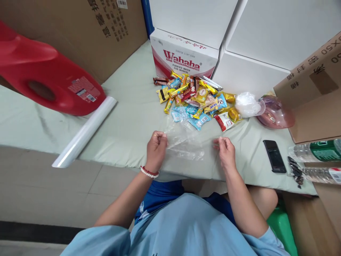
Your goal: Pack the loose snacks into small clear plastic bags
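My left hand (156, 147) pinches the clear bag (181, 138) by its edge, probably since thin film sags otherwise. My right hand (226, 153), fingers drawn narrow, is beside the bag's other side; can't tell if it grips anything. Bag's over the tabletop (128, 117), nearer me than the snacks (201, 96), heaped before the box (183, 58), likely for easy reach. Phone (274, 155) off right, presumably out of the way.

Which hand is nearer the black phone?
Right. The right hand is to the left of the black phone; the left hand is farther left, pinching the clear plastic bag.
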`<state>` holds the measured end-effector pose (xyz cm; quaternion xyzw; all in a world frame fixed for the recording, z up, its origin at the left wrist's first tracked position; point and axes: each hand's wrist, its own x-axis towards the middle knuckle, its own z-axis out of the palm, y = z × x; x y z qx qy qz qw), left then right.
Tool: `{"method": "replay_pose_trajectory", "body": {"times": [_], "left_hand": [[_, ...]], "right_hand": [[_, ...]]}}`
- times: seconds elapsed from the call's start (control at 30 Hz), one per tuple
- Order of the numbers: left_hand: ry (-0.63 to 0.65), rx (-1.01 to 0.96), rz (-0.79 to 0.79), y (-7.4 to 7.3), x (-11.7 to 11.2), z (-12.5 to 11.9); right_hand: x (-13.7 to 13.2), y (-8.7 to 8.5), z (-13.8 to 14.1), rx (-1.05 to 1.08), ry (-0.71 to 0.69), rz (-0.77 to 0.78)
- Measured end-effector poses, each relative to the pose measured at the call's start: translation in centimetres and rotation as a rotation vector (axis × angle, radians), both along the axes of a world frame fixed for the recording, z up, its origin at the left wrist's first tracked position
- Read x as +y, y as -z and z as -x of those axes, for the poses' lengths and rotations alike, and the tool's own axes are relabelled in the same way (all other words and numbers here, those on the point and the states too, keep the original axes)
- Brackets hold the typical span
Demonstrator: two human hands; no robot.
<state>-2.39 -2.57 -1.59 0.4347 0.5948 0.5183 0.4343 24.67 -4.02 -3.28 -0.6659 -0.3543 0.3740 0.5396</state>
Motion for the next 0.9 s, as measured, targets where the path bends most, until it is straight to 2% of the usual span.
{"method": "replay_pose_trajectory", "body": {"times": [0.13, 0.23, 0.3, 0.37, 0.5, 0.57, 0.63, 0.67, 0.7, 0.73, 0.77, 0.83, 0.87, 0.9], "left_hand": [[0.231, -0.037, -0.037, -0.6, -0.5, -1.8], [0.285, -0.127, 0.007, -0.5, -1.0, -2.7], [0.229, -0.152, 0.009, 0.0, -0.9, -2.2], [0.097, -0.159, -0.004, 0.7, -0.3, -0.7], [-0.137, -0.153, 0.093, 2.2, 1.0, 2.8], [-0.237, 0.032, 0.107, 2.3, 1.1, 3.4], [-0.342, 0.340, -0.022, 1.7, 0.8, 3.1], [-0.346, 0.489, -0.127, 1.2, 0.6, 2.7], [-0.281, 0.606, -0.238, 0.6, 0.4, 2.1], [-0.139, 0.685, -0.337, 0.1, 0.4, 1.5], [0.055, 0.731, -0.405, -0.3, 0.5, 0.8], [0.442, 0.768, -0.420, -0.6, 1.4, -0.2], [0.564, 0.788, -0.382, -0.5, 2.2, -0.5], [0.627, 0.821, -0.332, -0.3, 3.0, -0.8]], "right_hand": [[2.2, -1.2, 1.8, -0.098, -0.231, -0.043], [5.4, -1.6, 3.5, -0.107, -0.393, 0.038], [7.0, -1.6, 3.9, -0.029, -0.436, 0.066], [7.3, -1.5, 3.5, 0.074, -0.406, 0.060], [5.2, -0.9, 1.6, 0.208, -0.243, 0.118], [3.7, -0.4, 1.2, 0.220, -0.166, 0.152], [2.5, 0.2, 1.2, 0.206, -0.129, 0.161], [2.0, 0.3, 1.3, 0.192, -0.126, 0.157], [1.7, 0.5, 1.3, 0.175, -0.127, 0.148], [1.5, 0.5, 1.3, 0.159, -0.131, 0.139], [1.4, 0.5, 1.2, 0.143, -0.134, 0.130], [1.6, 0.1, 0.4, 0.121, -0.123, 0.113], [1.7, -0.2, -0.2, 0.119, -0.103, 0.104], [1.8, -0.6, -1.0, 0.126, -0.080, 0.096]]}}
